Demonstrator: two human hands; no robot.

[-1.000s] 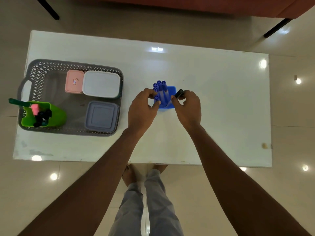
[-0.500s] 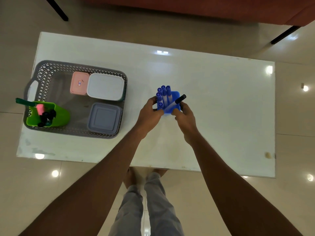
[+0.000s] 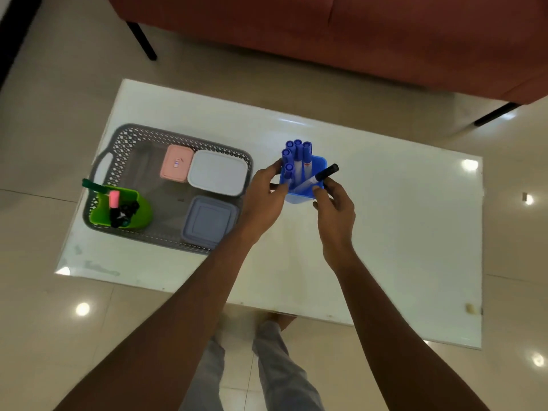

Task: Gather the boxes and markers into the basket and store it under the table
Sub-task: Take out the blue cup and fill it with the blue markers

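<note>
A blue holder (image 3: 317, 164) with several blue-capped markers (image 3: 296, 152) and one black-capped marker (image 3: 326, 173) sits between my hands, above the white table (image 3: 400, 232). My left hand (image 3: 264, 197) grips its left side. My right hand (image 3: 335, 209) grips its right front corner. The grey basket (image 3: 124, 137) at the table's left holds a pink box (image 3: 176, 167), a white box (image 3: 218, 172), a blue-grey box (image 3: 209, 221) and a green holder (image 3: 139, 212) with markers.
A red sofa (image 3: 355, 34) with black legs stands beyond the table's far edge. The table's right half is bare. My legs and feet (image 3: 267, 366) show below the near edge on the tiled floor.
Both hands have closed round the blue holder and hold it further from me. The camera has moved closer and tilted, so the sofa shows more.
</note>
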